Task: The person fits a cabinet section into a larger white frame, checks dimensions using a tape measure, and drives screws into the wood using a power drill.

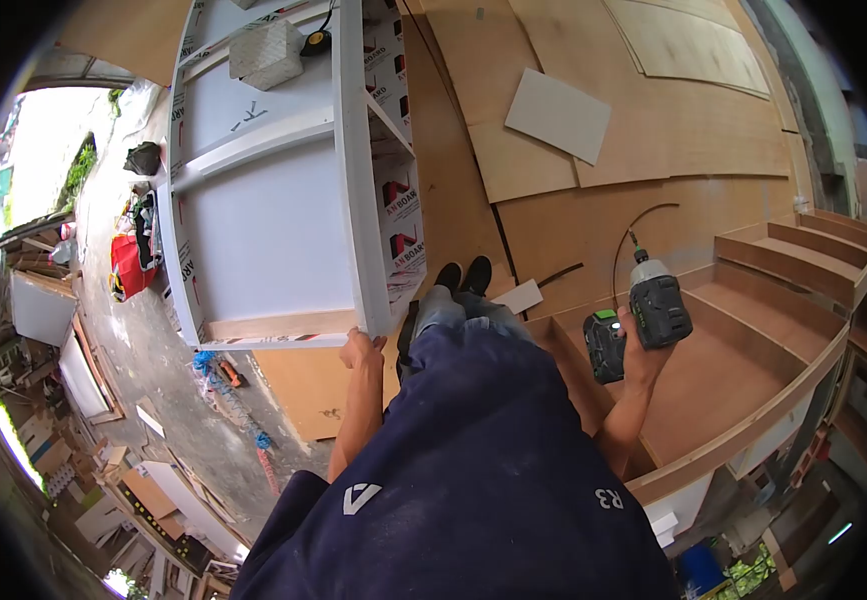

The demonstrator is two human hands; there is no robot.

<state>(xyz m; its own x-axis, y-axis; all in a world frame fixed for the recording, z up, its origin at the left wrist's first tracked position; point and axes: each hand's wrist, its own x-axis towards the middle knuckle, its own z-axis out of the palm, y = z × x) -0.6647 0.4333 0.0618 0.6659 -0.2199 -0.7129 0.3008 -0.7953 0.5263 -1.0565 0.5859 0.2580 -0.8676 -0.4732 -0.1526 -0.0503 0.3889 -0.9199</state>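
Note:
My right hand [645, 350] is wrapped round the handle of a cordless impact driver [660, 305], dark with a grey nose. Its bit points away from me, and the battery with a green patch sits to the left of my hand. My left hand [361, 350] is closed on the near corner of a white cabinet frame [353, 210]. That frame has pale panels between its rails and printed board film on its right side. On top of it lie a whitish block-shaped box [265, 55] and a yellow-and-black tape measure [317, 42].
Plywood sheets [653, 130] lie ahead, with a loose pale board [558, 115] on them. A wooden tray-like carcass with dividers [733, 350] stands at my right. Left, a red bag [131, 265] and a blue-and-red rope [243, 415] lie on the concrete floor. Offcuts [168, 505] are piled at lower left.

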